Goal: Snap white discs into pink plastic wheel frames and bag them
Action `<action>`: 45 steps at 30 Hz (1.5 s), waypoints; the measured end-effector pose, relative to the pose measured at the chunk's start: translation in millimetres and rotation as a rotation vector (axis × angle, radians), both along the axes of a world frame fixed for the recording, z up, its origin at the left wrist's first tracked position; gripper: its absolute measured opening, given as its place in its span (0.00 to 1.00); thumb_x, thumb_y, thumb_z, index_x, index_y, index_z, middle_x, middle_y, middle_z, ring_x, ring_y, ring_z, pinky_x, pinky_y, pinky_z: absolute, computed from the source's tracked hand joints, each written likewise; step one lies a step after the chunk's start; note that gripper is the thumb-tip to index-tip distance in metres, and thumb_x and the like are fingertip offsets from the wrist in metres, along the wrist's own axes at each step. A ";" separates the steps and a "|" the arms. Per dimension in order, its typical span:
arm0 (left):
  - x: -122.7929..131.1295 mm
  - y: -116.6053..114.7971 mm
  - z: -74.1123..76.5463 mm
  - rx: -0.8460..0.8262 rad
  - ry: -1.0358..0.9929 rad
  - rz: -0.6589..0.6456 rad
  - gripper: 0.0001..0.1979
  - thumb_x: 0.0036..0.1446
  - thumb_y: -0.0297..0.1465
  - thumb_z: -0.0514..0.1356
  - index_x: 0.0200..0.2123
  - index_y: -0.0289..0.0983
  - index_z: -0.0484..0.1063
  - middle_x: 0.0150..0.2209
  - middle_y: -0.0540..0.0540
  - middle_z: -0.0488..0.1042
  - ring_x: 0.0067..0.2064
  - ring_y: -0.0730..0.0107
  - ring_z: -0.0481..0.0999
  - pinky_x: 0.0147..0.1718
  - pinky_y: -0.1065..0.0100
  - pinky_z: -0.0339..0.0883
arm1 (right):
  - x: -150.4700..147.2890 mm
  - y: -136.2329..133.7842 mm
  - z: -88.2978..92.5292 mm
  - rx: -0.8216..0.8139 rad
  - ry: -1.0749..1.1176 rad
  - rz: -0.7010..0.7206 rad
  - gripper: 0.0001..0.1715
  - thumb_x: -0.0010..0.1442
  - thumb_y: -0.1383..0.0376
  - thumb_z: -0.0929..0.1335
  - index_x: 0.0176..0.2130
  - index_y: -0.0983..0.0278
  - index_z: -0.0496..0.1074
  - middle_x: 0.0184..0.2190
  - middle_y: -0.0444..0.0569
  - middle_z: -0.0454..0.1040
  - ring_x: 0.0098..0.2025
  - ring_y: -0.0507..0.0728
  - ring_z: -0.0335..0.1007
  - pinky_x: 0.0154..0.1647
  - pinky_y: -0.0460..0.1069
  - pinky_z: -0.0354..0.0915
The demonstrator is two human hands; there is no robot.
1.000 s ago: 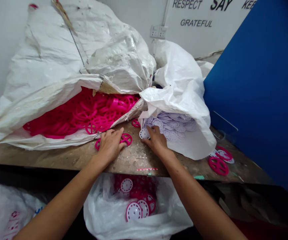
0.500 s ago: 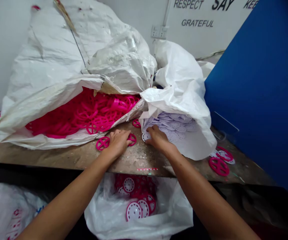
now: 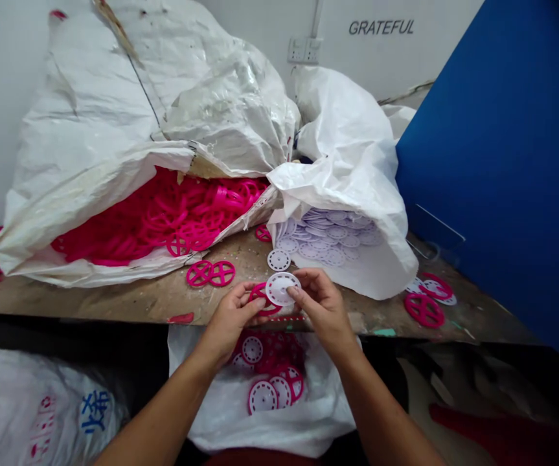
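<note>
My left hand (image 3: 230, 318) grips a magenta plastic spoked wheel (image 3: 261, 299) at the table's front edge. My right hand (image 3: 322, 304) pinches a white perforated plastic disc (image 3: 282, 288), which overlaps the wheel; I cannot tell whether they are joined. Just beyond my hands lies another white disc (image 3: 278, 260). Two loose magenta wheels (image 3: 199, 274) lie side by side to the left of it. A stack of white discs (image 3: 330, 236) fills the opening of a white woven sack (image 3: 342, 142), and a heap of magenta wheels (image 3: 162, 220) spills from a larger sack (image 3: 99, 149).
The scarred wooden table (image 3: 128, 301) ends just below my hands. Beneath it, a white plastic bag (image 3: 264, 421) holds magenta wheels with white discs. Further wheels lie at right (image 3: 423, 310), beside a tall blue board (image 3: 493, 162). Another white sack (image 3: 31, 408) sits lower left.
Both hands have risen off the table and come together. The left has picked up a magenta wheel, and the right has lifted a white disc from the stack's edge.
</note>
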State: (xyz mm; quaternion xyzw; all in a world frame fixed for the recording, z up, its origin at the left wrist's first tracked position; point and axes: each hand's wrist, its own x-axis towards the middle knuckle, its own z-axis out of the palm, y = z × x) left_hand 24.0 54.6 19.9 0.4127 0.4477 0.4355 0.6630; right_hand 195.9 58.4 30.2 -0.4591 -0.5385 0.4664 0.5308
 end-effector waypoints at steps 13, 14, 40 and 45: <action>13.3 -29.4 -6.8 0.190 0.149 0.104 0.18 0.59 0.41 0.54 0.49 0.38 0.70 0.49 0.44 0.72 0.45 0.61 0.74 0.35 0.67 0.75 | -6.8 -15.8 -14.9 0.048 -0.318 0.071 0.11 0.61 0.61 0.64 0.41 0.61 0.72 0.31 0.47 0.73 0.33 0.54 0.69 0.33 0.48 0.64; 12.7 -30.0 -6.6 0.228 0.213 0.107 0.18 0.60 0.40 0.54 0.49 0.38 0.70 0.49 0.44 0.72 0.45 0.61 0.75 0.35 0.67 0.75 | -6.1 -15.5 -14.7 0.018 -0.325 0.100 0.11 0.61 0.61 0.64 0.41 0.62 0.72 0.28 0.45 0.72 0.30 0.53 0.68 0.30 0.47 0.63; -68.8 12.0 2.2 0.780 1.311 0.060 0.12 0.59 0.30 0.53 0.42 0.35 0.74 0.43 0.38 0.74 0.46 0.53 0.70 0.47 0.54 0.61 | 15.9 48.8 -5.2 0.146 -0.818 -0.073 0.14 0.60 0.62 0.63 0.44 0.63 0.72 0.39 0.50 0.74 0.42 0.56 0.68 0.42 0.49 0.62; -78.7 44.2 -6.9 0.853 1.640 -0.011 0.10 0.59 0.33 0.54 0.36 0.38 0.75 0.42 0.39 0.74 0.43 0.53 0.68 0.41 0.55 0.61 | 0.8 85.7 -12.2 0.031 -1.042 -0.145 0.23 0.54 0.62 0.68 0.50 0.63 0.69 0.50 0.55 0.66 0.46 0.61 0.67 0.43 0.52 0.61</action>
